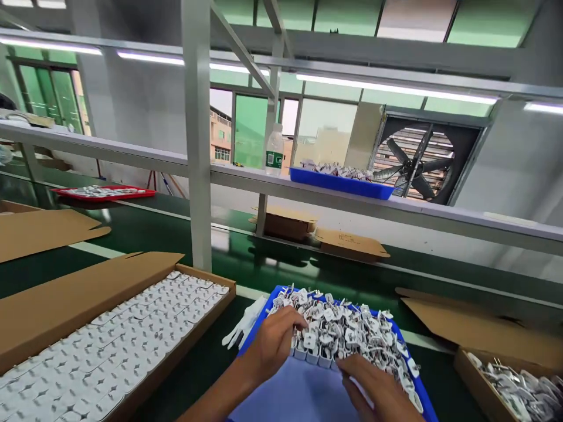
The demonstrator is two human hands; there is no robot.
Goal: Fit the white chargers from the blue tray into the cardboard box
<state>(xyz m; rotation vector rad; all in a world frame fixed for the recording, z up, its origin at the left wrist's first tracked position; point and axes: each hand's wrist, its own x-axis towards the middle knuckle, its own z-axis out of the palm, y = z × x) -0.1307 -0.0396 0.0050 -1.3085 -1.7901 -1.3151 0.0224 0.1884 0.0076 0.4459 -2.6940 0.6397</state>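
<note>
**Both your hands work over the blue tray of white parts**

The small white parts (352, 337) lie heaped in the blue tray (428, 404) at the lower centre of the frame, thin leads and metal bits sticking up among them. Along the near edge of the heap, some white housings (312, 356) stand side by side in a row, beside the bare, smooth near part of the tray.

Your left hand (275, 337) is over the left side of the heap with its fingers bent inward; you cannot tell whether they pinch a part. Your right hand (373, 387) is low at the near side of the heap, fingers reaching toward the end of the row; its grip is also unclear.

Just beside the tray's left rim, a white glove (246, 321) lies on the dark green counter (189, 363). At the lower left, an open cardboard box (220, 310) holds white pieces (145, 328) in close rows, pins up. At the lower right, another box (466, 375) holds loose white parts.

Above, the shelf (461, 225) carries a clear bottle (275, 149) and a second blue tray (343, 183), also filled. A red tray (105, 197) of pale pieces sits on the surface at the left, and a large fan (413, 167) is at the upper right.
</note>
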